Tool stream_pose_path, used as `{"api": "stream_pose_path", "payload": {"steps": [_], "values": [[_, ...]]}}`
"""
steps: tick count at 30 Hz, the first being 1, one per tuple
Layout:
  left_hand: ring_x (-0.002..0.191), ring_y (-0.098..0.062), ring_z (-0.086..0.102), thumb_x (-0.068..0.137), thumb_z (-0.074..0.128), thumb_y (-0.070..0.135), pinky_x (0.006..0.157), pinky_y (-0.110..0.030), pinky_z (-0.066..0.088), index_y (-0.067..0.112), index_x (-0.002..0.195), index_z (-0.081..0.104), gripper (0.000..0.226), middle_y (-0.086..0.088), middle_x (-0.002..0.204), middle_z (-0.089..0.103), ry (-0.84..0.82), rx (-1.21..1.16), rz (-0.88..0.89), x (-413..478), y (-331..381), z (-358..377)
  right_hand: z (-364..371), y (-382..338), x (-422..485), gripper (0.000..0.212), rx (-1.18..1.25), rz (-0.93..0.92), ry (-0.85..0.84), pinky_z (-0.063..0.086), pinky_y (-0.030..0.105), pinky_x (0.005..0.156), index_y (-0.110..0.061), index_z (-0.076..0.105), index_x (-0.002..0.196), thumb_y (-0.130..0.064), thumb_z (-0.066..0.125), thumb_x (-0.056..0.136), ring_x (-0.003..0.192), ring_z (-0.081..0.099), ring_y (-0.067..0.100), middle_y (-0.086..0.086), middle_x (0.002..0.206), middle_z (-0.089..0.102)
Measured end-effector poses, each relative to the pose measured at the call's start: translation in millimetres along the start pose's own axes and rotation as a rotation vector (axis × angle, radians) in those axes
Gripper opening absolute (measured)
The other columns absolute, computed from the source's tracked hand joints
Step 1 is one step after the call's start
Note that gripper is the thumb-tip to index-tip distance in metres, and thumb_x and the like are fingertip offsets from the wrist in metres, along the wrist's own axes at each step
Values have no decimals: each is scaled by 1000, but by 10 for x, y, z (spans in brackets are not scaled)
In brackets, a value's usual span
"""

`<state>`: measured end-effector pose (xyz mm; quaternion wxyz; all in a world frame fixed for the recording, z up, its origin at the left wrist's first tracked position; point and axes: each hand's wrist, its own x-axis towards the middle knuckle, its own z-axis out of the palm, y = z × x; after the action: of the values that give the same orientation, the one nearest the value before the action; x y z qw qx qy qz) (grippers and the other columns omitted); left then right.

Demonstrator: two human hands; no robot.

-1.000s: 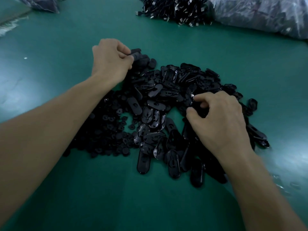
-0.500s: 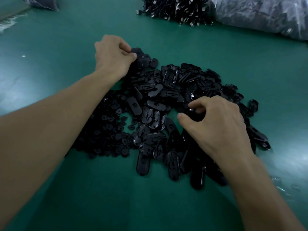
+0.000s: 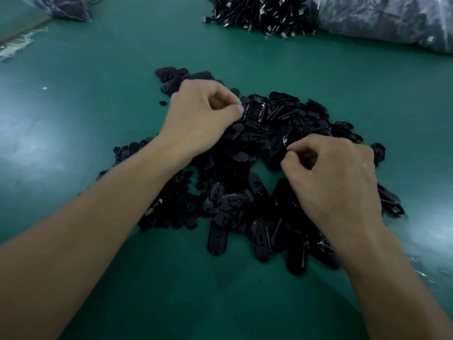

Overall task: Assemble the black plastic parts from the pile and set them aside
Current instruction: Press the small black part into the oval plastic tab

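Over the heap of glossy black oval plastic parts (image 3: 269, 133) both hands are held with curled fingers. The left hand (image 3: 201, 119) is placed at the heap's far left side, thumb and forefinger drawn close against an oval piece; whether anything is pinched cannot be told. The right hand (image 3: 335, 182) is set nearer, thumb and forefinger likewise narrowed over the parts, any hold being hidden. Small round black pieces (image 3: 171, 209) are spread beside the left forearm. Just beyond the left knuckles a small cluster of black parts (image 3: 171, 77) is seen on the green table mat (image 3: 98, 106).
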<state>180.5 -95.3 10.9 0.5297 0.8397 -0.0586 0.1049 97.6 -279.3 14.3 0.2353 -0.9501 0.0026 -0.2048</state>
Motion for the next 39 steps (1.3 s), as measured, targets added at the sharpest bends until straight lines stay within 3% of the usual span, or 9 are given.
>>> {"api": "stream_pose_path", "payload": {"steps": [4,8,13,18,26,28,32,36,39], "values": [[59,2,61,85,76,27,59,-10,46,28,83,73,4,12,69,70,-17,11,161,-202,94,-31,17,16,30,18,55,-44,120,46,28,85,-22,76,104,-26,59,98,89,64,15,-6,92,71],[77,-5,70,86,78,31,71,-19,55,22,102,75,18,11,84,74,-114,-46,175,-333,121,-52,49,44,59,14,344,-20,133,47,9,74,-24,76,106,-23,65,97,78,65,-1,-24,81,66],[78,-21,73,85,80,26,70,-28,59,24,104,76,19,8,87,77,-218,-92,105,-326,85,-42,45,44,99,17,671,39,1,51,14,70,-31,72,94,-14,69,94,75,69,1,-14,79,74],[67,1,66,89,75,13,60,-11,48,19,95,77,9,6,81,77,-285,-270,108,-318,114,-59,16,16,99,17,811,30,-66,50,10,68,-25,72,92,-9,69,93,72,69,-1,-12,79,76],[57,4,57,91,71,9,50,-6,41,23,97,76,16,8,72,72,-330,-285,75,-328,150,-84,33,8,95,14,840,29,-70,50,12,67,-22,73,95,-9,69,93,74,71,2,-9,80,76],[61,-4,60,91,73,16,53,-12,45,26,99,76,13,-2,79,74,-340,-263,94,-324,138,-84,43,-2,88,17,819,15,-63,51,12,69,-26,73,96,-10,70,93,75,70,0,-13,80,75],[82,-35,70,88,76,26,77,-45,59,27,98,77,10,-6,84,76,-369,-192,129,-320,115,-83,72,-33,67,22,797,12,-32,54,16,77,-30,72,104,-12,72,91,84,72,4,-13,86,76],[74,-10,71,88,76,20,71,-19,57,31,93,76,12,6,80,77,-347,-150,147,-267,89,-137,96,-41,51,29,805,23,-16,56,20,84,-28,67,111,-8,73,90,93,71,5,-9,93,76],[60,1,64,90,73,16,55,-10,47,25,84,69,12,10,73,75,-178,-212,76,-202,30,-159,103,-79,21,25,615,-50,-65,52,15,81,-27,70,112,-12,71,92,91,68,1,-15,95,72]]}}
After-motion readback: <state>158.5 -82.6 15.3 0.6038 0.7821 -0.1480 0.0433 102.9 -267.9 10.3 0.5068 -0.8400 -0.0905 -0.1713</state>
